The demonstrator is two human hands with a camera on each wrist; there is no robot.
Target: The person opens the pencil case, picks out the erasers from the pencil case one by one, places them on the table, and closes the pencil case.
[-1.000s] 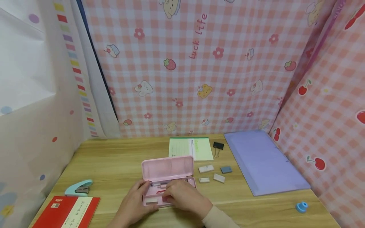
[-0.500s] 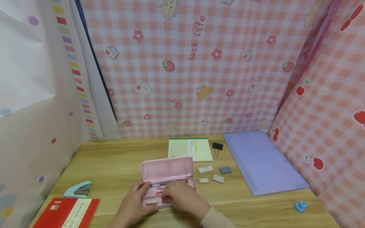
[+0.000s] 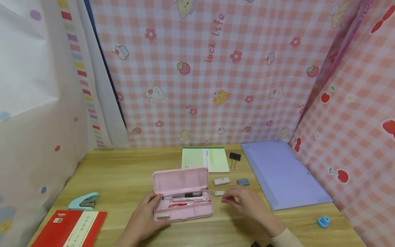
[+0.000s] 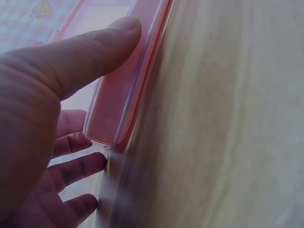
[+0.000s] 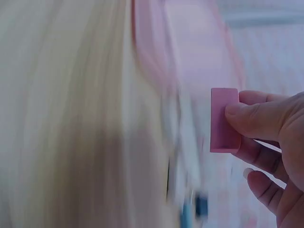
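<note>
A pink pencil case (image 3: 180, 181) lies with its lid raised. My left hand (image 3: 143, 218) grips its left end, the thumb (image 4: 118, 38) over the front part and the other fingers around the end. Inside are a black-gripped pen (image 3: 192, 194), a red pen (image 3: 177, 205) and other slim pens; a white block (image 3: 163, 216) sits in the front compartment beside my left thumb. To the right of the case, my right hand (image 3: 251, 206) pinches a pink eraser (image 5: 223, 123) between thumb and fingers, above the table.
Near my right hand lie a white eraser (image 3: 221, 181), a smaller one (image 3: 219, 193) and a blue-grey one (image 3: 243, 181). Behind are a notepad (image 3: 220, 161) and binder clip (image 3: 235, 156). A purple folder (image 3: 284, 175) is right; a stapler (image 3: 84, 202) and red book (image 3: 86, 223) are left.
My right hand has lifted the pink eraser out of the pencil case and moved right, uncovering the pens. It now covers one white eraser on the table. My left hand stays at the case.
</note>
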